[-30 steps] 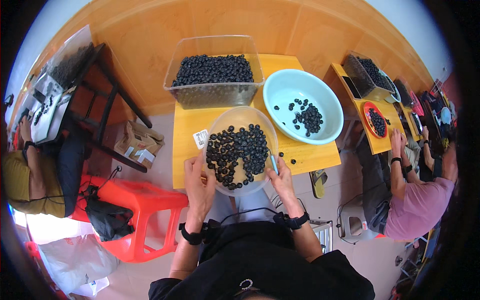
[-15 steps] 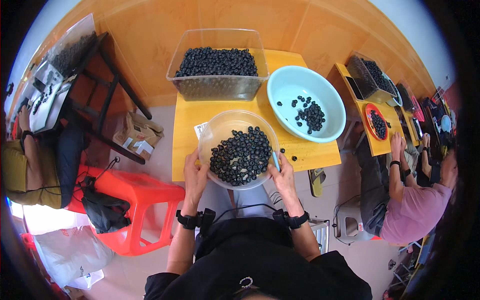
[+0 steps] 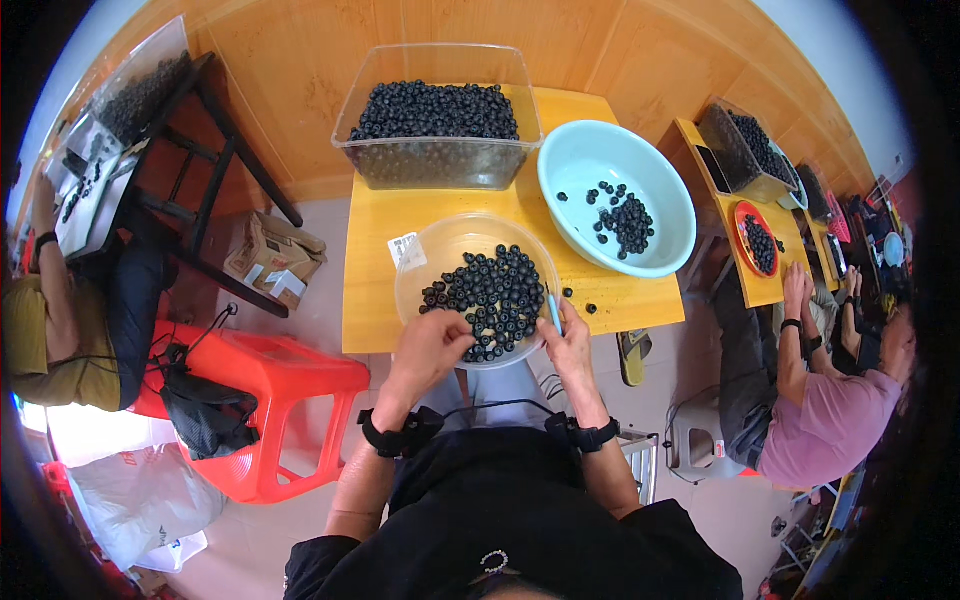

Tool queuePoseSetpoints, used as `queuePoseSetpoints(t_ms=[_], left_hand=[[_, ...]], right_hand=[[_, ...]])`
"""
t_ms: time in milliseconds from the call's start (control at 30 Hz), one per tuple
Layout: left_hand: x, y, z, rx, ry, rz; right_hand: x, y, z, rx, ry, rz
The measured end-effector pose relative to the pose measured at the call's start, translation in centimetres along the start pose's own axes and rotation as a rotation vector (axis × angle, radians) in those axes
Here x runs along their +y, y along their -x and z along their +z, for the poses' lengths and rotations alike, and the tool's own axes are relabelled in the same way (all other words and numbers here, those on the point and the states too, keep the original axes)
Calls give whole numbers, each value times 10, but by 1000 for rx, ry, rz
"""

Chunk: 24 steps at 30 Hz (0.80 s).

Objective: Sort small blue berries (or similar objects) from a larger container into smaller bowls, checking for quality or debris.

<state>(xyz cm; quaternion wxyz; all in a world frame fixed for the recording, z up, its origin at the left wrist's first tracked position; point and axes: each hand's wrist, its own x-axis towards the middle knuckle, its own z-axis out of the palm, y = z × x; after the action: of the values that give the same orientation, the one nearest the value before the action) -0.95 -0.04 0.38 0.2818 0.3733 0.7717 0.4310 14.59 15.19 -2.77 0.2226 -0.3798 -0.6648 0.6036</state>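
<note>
A clear round bowl sits at the near edge of the yellow table, partly over my lap. It holds many small, round, blue-black pieces that look like blueberries. My left hand reaches over the near left rim, its fingertips drawn together among the pieces; whatever they pinch is hidden. Against the right rim, my right hand is closed round a slim tool with a light-blue handle. Its thin dark tip points up, away from me.
Behind the bowl stands a clear plastic bin full of the same pieces. A pale-blue basin holds some at the right. Two loose pieces lie on the yellow table. A red stool is at left; people work at tables on both sides.
My left hand has let go of the bowl's left rim and moved in over the pieces. The right hand stays at the right rim with the tool.
</note>
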Motion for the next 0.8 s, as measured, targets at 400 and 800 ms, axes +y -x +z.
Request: queuePoseSetpoints(t_ms=[400,800], left_hand=[[-9,-4,16,-205,-197,266],[-5,-17,2,-207,690,-166]], right_hand=[[2,2,2,-6,-96,20],[-4,0,1,8,-55,19]])
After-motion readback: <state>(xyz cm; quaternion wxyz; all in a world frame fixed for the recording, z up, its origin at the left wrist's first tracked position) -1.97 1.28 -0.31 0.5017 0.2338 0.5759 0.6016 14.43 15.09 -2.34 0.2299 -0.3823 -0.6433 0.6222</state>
